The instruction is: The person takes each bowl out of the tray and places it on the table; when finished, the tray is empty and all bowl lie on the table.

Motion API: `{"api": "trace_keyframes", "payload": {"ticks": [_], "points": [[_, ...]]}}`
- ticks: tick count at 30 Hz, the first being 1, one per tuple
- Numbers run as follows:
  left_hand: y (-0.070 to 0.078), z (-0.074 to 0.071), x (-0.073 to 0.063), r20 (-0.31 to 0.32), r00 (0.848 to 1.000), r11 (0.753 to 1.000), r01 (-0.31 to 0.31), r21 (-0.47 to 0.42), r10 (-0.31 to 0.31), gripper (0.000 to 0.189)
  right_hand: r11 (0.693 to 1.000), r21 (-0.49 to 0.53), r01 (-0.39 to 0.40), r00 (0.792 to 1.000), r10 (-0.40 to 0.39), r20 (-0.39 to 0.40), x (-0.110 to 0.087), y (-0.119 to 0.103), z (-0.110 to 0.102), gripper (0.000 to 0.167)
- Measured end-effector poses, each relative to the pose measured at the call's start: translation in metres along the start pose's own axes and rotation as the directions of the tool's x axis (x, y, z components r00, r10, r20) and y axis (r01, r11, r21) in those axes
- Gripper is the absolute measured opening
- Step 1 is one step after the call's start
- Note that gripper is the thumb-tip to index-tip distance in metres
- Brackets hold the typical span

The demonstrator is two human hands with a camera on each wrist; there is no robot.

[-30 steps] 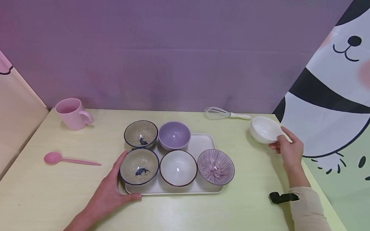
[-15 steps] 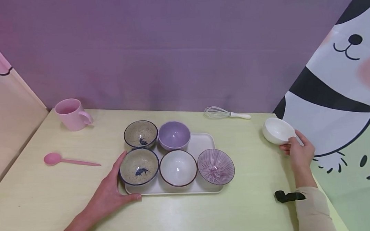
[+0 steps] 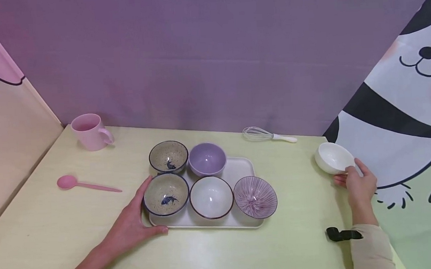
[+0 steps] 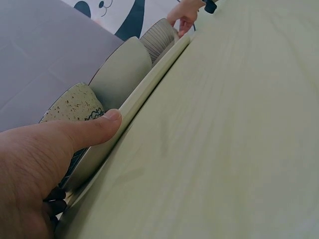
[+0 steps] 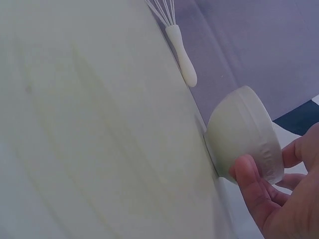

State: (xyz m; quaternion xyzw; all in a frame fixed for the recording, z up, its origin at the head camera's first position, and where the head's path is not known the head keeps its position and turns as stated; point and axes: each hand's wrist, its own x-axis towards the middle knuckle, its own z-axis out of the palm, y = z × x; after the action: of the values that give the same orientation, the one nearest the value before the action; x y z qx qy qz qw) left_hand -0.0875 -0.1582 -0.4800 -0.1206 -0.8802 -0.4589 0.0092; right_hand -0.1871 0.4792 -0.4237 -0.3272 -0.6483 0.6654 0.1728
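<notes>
Right hand (image 3: 362,184) pinched white bowl (image 3: 334,158) between thumb and fingers, at table (image 3: 297,195)'s right edge, left hand (image 3: 130,222) spread, thumb touched tray (image 3: 240,167)'s near rim, beside fish-patterned bowl (image 3: 166,194).

The person's left forearm (image 3: 89,260) slanted forward and inward, the left hand (image 3: 127,224) low and spread — thumb (image 3: 155,230) stretched out, well apart from the index finger (image 3: 141,190). Over on the other side, I saw the right forearm (image 3: 363,215) pointing nearly straight ahead — the right hand (image 3: 361,185) set in a pinch.
</notes>
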Motion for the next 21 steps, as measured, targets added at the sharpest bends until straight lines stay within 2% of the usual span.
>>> {"api": "trace_keyframes", "payload": {"ticks": [5, 10, 14, 21], "points": [[0.0008, -0.0001, 0.0001, 0.001, 1.0, 1.0, 0.001, -0.006, -0.001, 0.146, 0.999, -0.038, -0.002, 1.0, 0.003, 0.025, 0.0024, -0.002, -0.0039, 0.067], [0.0006, 0.0007, 0.0, 0.002, 1.0, 1.0, -0.001, -0.015, 0.001, 0.145, 1.0, -0.011, -0.004, 1.0, 0.004, 0.015, 0.004, -0.0014, -0.0059, 0.066], [-0.0002, 0.0014, -0.0003, 0.001, 1.0, 1.0, -0.005, -0.026, 0.005, 0.144, 1.0, -0.021, -0.005, 0.999, 0.005, 0.036, 0.0023, -0.0019, -0.0074, 0.067], [0.0002, 0.0013, -0.0005, -0.001, 1.0, 1.0, -0.014, -0.022, 0.014, 0.144, 0.993, -0.118, 0.004, 0.997, 0.004, 0.073, -0.0012, -0.0024, -0.0093, 0.069]]}}
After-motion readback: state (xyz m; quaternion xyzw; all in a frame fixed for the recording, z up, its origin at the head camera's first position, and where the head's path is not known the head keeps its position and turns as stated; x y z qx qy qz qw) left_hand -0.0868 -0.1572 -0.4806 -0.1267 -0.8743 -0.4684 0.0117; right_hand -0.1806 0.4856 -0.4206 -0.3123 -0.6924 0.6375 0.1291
